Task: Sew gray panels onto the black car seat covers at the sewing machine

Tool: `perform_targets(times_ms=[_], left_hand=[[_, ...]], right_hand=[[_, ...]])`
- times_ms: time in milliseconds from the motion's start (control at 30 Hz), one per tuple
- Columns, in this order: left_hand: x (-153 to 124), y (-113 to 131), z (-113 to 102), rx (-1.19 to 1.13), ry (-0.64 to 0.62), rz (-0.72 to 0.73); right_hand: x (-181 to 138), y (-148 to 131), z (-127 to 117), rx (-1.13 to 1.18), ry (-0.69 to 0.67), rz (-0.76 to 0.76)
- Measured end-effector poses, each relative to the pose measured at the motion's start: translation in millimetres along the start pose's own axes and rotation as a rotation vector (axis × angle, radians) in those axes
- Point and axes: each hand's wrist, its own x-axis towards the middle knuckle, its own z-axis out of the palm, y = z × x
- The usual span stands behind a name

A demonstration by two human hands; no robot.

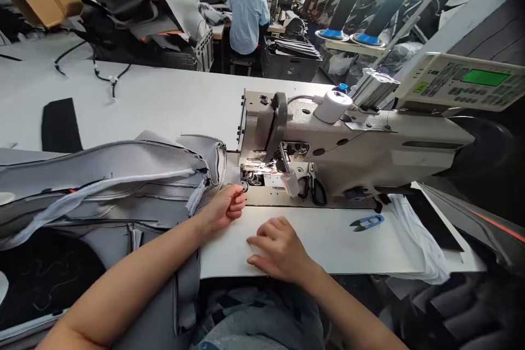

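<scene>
My left hand [229, 208] is closed in a pinch beside the sewing machine's [353, 142] needle area. At its fingertips shows a small dark round piece [245, 186], too small to name surely. A fine thread end hangs below that hand. My right hand [283, 251] hovers over the white table front, thumb and forefinger apart, with nothing visible in it. Left of the machine lies a grey sewn fabric cover [164, 158] with white edging strips, partly under my left forearm. The bobbin area under the needle is exposed and lit.
Blue thread snips [367, 222] lie on the table at right; black-handled scissors [318, 188] rest by the machine bed. White strips [418, 240] hang over the right edge. A control panel [467, 82] tops the machine. Beyond the table a person [248, 13] sits among fabric piles.
</scene>
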Motion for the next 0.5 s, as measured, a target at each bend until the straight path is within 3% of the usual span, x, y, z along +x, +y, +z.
perform_targets(times_ms=[100, 200, 367, 500], left_hand=[[3.2, -4.8, 3.2, 0.202, 0.018, 0.093], [7.0, -8.8, 3.6, 0.672, 0.086, 0.311], [9.6, -5.7, -3.8, 1.042, 0.142, 0.404], [13.0, -0.1, -4.5, 1.421, 0.263, 0.446]], right_hand=[[13.3, 19.5, 1.5, -0.048, 0.063, 0.258], [28.3, 37.7, 2.2, -0.025, 0.030, 0.419], [44.9, 52.4, 6.9, 0.058, 0.036, 0.432], [57.1, 64.6, 19.3, -0.150, -0.035, 0.451]])
